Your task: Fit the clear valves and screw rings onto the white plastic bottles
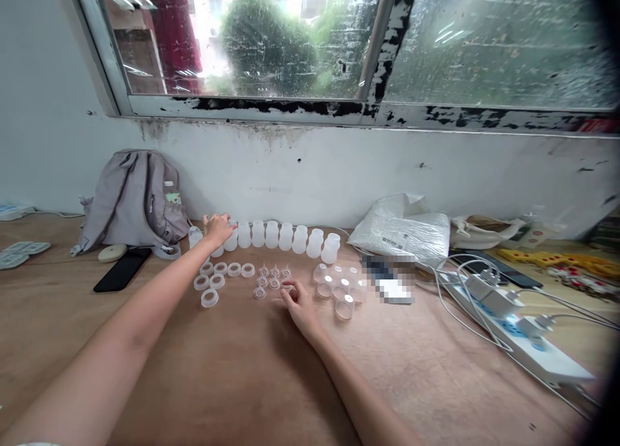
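My left hand (217, 230) reaches to the left end of a curved row of frosted baby bottles (272, 235). Its fingers bend down over one of them, though the hand hides most of the grip. Closer in, my right hand (299, 306) has thumb and forefinger nearly together at the right edge of a small group of clear bottle teats (274, 283), touching one. Left of the teats lie several white screw rings (210, 297). To the right of my right hand stand several clear domed caps (344, 307).
A grey backpack (128, 201) leans by the wall, with a black phone (123, 270) and a round cream case (112, 253) before it. On the right are a plastic-wrapped package (407, 230), a power strip (527, 336) with plugs and loose cables, and another phone (506, 270).
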A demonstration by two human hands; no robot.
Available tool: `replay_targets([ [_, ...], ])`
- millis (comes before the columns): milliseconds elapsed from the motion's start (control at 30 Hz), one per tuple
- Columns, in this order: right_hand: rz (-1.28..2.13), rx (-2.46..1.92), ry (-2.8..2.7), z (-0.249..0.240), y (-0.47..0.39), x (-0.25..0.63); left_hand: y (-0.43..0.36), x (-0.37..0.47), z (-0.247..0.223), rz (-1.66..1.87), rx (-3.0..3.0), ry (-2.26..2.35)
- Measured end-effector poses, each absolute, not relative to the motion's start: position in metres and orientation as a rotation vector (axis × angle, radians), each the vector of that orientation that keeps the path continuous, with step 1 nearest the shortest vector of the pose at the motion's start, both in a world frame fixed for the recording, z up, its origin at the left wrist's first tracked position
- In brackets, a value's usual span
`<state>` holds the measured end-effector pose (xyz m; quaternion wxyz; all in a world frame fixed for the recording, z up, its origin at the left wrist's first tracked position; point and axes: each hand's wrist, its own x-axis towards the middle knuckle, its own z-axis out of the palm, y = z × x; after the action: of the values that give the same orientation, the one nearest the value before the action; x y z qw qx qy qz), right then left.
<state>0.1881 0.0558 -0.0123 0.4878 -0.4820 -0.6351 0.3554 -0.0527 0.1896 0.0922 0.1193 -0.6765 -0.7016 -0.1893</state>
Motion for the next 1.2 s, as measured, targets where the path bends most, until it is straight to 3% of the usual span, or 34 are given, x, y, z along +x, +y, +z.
replay_targets([
  [500,0.458,-1.257,-2.016,-0.022,0.046,0.175,0.192,-0.051,0.093,-0.547,-1.868,-2.171],
  [700,0.330,-1.313,-2.135,-0.020,0.045,0.176,0.171,-0.038,0.091,-0.954,-2.119,-1.974],
  [967,0.134,-1.181,-2.276,-0.014,0.035,0.162,0.064,-0.032,0.024,-1.036,-2.430,-1.653],
  [1200,0.192,-1.168,-2.349,-0.016,0.036,0.161,0.038,-0.072,-0.026,-0.915,-2.027,-2.106],
])
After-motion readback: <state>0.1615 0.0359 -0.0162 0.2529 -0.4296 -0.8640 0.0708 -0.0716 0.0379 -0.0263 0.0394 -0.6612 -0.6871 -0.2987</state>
